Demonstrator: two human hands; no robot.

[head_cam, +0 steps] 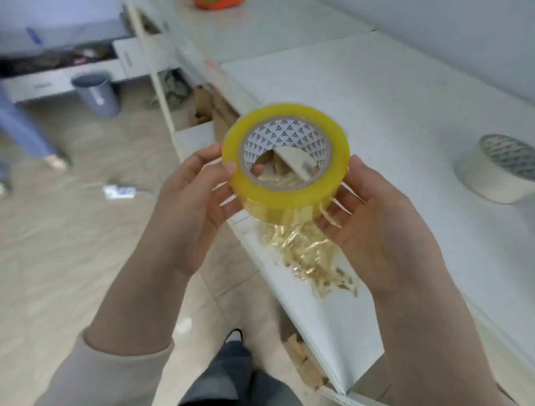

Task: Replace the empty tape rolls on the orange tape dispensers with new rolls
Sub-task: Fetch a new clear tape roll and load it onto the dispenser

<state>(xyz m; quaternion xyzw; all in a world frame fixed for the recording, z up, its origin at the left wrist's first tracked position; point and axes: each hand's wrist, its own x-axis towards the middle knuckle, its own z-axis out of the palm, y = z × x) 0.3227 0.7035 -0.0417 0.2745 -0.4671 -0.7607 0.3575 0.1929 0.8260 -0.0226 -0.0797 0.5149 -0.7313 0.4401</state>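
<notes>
I hold a full roll of yellow clear tape (285, 191) above the front edge of the white table (390, 95). My left hand (197, 197) grips its left side, thumb on the rim. My right hand (373, 220) cups its right side from below, palm up. The core is white with a blue triangle print, and a loose flap of liner shows inside it. A crumpled wad of torn tape scraps (312, 258) lies on the table under the roll. Part of an orange object (217, 3), maybe a dispenser, shows at the top edge.
An emptied white tape core (492, 179) lies on the table at the right. A grey bin (97, 94) stands on the floor at the left by open drawers. Another person's legs (26, 130) are at the far left. Cardboard sits under the table.
</notes>
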